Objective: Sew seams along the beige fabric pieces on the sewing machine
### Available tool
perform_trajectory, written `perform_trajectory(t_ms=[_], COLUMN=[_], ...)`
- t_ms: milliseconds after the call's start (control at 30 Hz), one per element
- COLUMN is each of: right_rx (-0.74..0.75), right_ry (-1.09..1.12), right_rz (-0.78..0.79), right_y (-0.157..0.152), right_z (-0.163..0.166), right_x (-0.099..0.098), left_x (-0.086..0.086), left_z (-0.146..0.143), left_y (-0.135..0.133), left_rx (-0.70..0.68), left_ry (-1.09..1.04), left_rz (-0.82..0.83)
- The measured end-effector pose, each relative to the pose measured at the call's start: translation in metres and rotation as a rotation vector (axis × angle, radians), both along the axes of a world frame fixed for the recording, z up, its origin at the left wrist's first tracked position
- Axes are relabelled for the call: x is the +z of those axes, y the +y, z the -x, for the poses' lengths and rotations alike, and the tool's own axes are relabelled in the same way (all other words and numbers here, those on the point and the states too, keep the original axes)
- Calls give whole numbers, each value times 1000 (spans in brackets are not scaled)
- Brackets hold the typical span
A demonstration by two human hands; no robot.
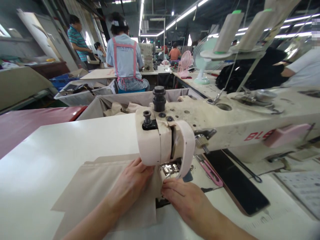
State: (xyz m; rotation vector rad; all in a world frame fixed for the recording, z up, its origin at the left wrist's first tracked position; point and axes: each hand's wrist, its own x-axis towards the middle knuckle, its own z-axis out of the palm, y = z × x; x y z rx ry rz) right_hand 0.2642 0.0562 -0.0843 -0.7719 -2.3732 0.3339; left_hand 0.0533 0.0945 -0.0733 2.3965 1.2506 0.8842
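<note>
A cream sewing machine (225, 123) stands across the white table (50, 153). Beige fabric (92, 186) lies flat on the table and runs under the machine's head, toward the presser foot (170, 170). My left hand (130, 186) presses down on the fabric just left of the presser foot, its fingers reaching under the head. My right hand (185, 196) pinches the fabric's edge right in front of the foot. The needle itself is hidden behind the head.
Pink snips (210, 170) and a black phone (237, 183) lie right of the needle area. Thread cones (228, 31) stand behind the machine. A cloth bin (110, 103) with beige pieces sits past the table's far edge. A person in a pink apron (125, 60) works ahead.
</note>
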Motion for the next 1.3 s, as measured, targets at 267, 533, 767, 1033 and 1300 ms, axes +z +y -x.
perform_trajectory(t_ms=[267, 533, 767, 1033, 1300], right_rx=[-144, -119, -121, -166, 32], right_ry=[-64, -120, -149, 108, 958], right_rz=[-155, -70, -15, 278, 1838], right_y=[-3, -4, -8, -16, -62], right_z=[6, 4, -1, -5, 8], right_x=[11, 5, 2, 5, 27], left_x=[3, 9, 3, 8, -10], left_z=[12, 12, 14, 10, -9], left_y=[27, 37, 35, 14, -70], left_rx=[-57, 15, 51, 151, 433], left_ry=[189, 243, 339, 566, 600], left_rz=[-40, -63, -96, -110, -266])
